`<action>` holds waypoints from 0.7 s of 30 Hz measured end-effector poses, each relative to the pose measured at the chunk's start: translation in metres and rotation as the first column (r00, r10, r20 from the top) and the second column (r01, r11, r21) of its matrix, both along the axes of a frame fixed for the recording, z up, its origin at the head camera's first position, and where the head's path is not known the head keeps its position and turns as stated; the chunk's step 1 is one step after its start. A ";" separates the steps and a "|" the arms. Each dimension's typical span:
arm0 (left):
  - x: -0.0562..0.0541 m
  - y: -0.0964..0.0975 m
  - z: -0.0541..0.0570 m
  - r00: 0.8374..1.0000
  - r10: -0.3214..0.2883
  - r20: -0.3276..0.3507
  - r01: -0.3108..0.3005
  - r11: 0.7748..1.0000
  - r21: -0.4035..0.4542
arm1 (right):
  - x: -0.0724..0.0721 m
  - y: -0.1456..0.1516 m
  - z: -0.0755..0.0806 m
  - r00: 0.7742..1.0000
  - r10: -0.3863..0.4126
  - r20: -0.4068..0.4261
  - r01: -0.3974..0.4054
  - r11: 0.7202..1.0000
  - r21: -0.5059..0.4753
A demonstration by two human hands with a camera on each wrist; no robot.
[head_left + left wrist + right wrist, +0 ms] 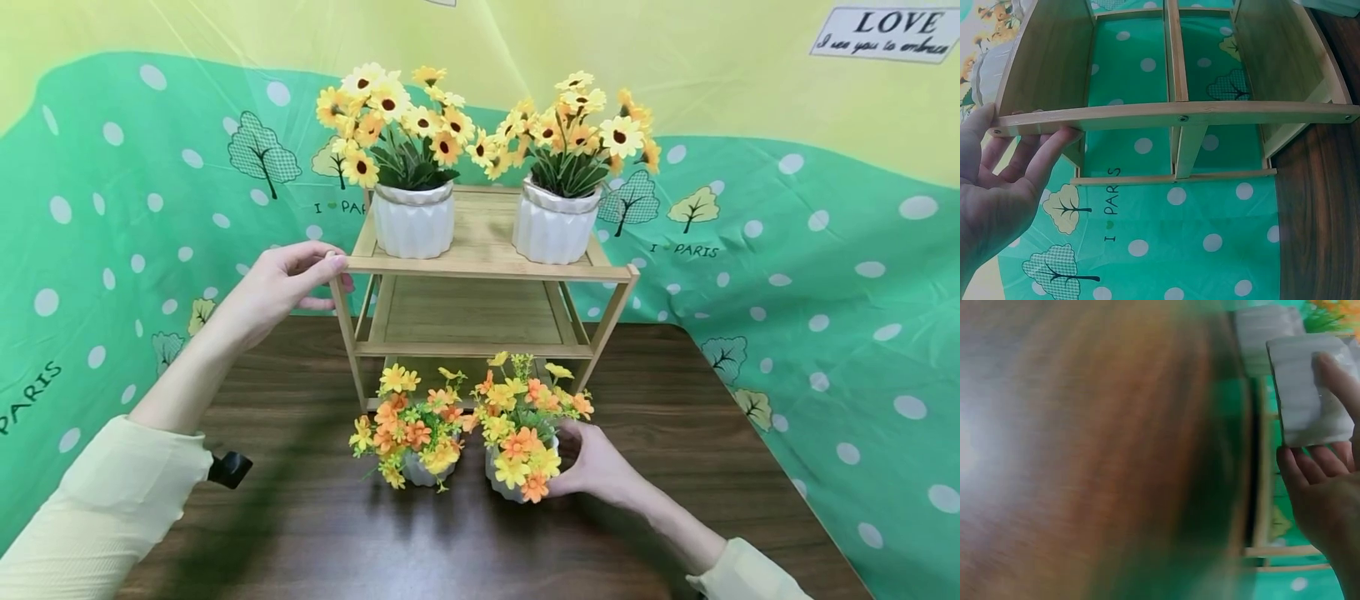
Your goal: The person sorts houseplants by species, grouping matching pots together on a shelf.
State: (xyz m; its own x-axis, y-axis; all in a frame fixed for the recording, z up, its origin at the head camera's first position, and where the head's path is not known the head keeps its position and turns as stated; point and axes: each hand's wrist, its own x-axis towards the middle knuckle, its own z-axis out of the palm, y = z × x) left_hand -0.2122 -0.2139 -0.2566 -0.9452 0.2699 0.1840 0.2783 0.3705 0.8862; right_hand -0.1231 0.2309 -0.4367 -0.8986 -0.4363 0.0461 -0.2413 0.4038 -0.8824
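My left hand [281,287] grips the front left corner of a wooden shelf rack [480,267] at its top board. In the left wrist view, the thumb lies over the frame and the fingers [1035,153] are under it. My right hand [600,467] holds a white ribbed flowerpot [1307,394] between thumb and fingers; orange and yellow flowers [521,442] fill it and cover most of it in the head view. I cannot tell whether this pot touches the table. Close to its left stands a similar pot [427,471] with orange and yellow flowers.
Two white pots, one left [414,225] and one right [555,229], hold yellow daisy-like flowers on the rack's top board. The middle board [472,308] is bare. A dark wooden table [360,550] carries everything, with a green and yellow printed cloth [810,275] behind and at the sides.
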 end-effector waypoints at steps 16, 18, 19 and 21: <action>0.001 -0.003 -0.001 1.000 0.001 -0.007 -0.001 1.000 0.007 | -0.031 -0.030 0.109 0.978 -0.108 -0.177 0.122 0.990 0.073; 0.001 -0.002 -0.001 1.000 0.001 -0.006 -0.001 1.000 0.008 | -0.040 -0.040 0.114 0.983 -0.106 -0.152 0.113 0.993 0.041; 0.000 -0.002 -0.001 1.000 0.000 -0.005 0.000 1.000 0.009 | -0.044 -0.045 0.116 0.984 -0.108 -0.141 0.113 0.993 0.027; 0.000 -0.001 -0.001 1.000 -0.002 -0.004 0.002 1.000 0.014 | -0.052 -0.055 0.117 0.987 -0.111 -0.120 0.111 0.994 -0.006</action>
